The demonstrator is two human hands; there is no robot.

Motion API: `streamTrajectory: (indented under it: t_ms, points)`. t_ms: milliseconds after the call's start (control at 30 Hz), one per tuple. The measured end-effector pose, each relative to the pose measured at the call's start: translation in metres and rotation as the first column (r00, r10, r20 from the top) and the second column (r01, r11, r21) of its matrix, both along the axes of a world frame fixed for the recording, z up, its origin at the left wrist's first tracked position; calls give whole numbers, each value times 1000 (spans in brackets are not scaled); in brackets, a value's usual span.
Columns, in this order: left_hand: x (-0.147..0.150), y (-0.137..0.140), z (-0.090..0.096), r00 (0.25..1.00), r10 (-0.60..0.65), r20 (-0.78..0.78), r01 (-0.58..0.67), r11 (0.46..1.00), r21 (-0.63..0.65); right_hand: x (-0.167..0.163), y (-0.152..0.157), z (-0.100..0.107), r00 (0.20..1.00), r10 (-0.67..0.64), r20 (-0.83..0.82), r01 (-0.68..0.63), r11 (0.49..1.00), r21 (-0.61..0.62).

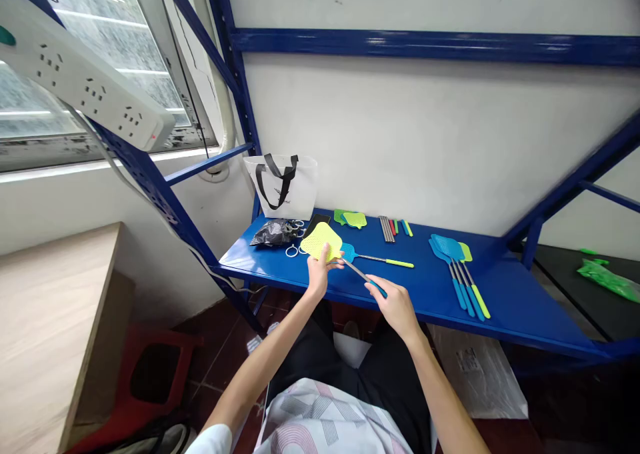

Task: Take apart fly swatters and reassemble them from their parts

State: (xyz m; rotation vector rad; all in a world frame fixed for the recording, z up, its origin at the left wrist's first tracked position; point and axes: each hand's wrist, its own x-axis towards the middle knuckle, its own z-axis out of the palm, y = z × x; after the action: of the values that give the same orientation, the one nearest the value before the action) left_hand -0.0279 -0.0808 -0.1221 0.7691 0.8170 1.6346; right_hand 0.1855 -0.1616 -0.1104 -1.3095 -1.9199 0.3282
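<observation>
A fly swatter (pixel 320 241) with a yellow head, a metal rod and a blue handle is held up above the front of the blue shelf (pixel 415 291). My left hand (pixel 323 265) pinches its head near the neck, thumb on top. Around the blue handle, my right hand (pixel 393 301) is closed. Behind it on the shelf lies another swatter with a blue head and yellow-green handle (pixel 400 263). To the right, several finished-looking swatters (pixel 463 277) lie side by side, mostly blue with one yellow-green.
At the back lie loose swatter heads (pixel 353 219), metal rods (pixel 387 229) and coloured handles (pixel 407 228). A white bag (pixel 287 187), a black plastic packet (pixel 273 233) and white rings (pixel 291 251) are at left. Blue frame posts (pixel 233 74) and a power strip (pixel 85 74) flank the shelf.
</observation>
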Motion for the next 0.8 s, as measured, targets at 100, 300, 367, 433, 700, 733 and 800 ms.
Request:
streamTrajectory:
  t_ms: [100,300,367,433,700,733,800]
  points:
    - [10,-7,0,999,-38,3,38,999,15,2,1,0,999,-31,-7,31,999,-19]
    - [13,-12,-1,977,-177,-121,185,981,51,4,2,2,995,-68,70,72,996,-50]
    - [15,-15,-2,958,-237,-161,248,967,55,2,1,3,993,-86,87,90,995,-41]
    - [19,-19,-3,946,-280,-164,292,955,54,1,1,3,991,-94,97,99,994,-46]
    - [29,-27,-3,933,-340,-119,350,933,83,-5,-1,3,995,-53,84,59,995,-74]
    - [28,-28,-1,936,-330,-121,342,935,90,-6,-2,4,995,-52,85,58,996,-70]
    - [26,-32,6,942,-310,-131,324,941,101,-9,-4,8,995,-47,82,52,997,-54]
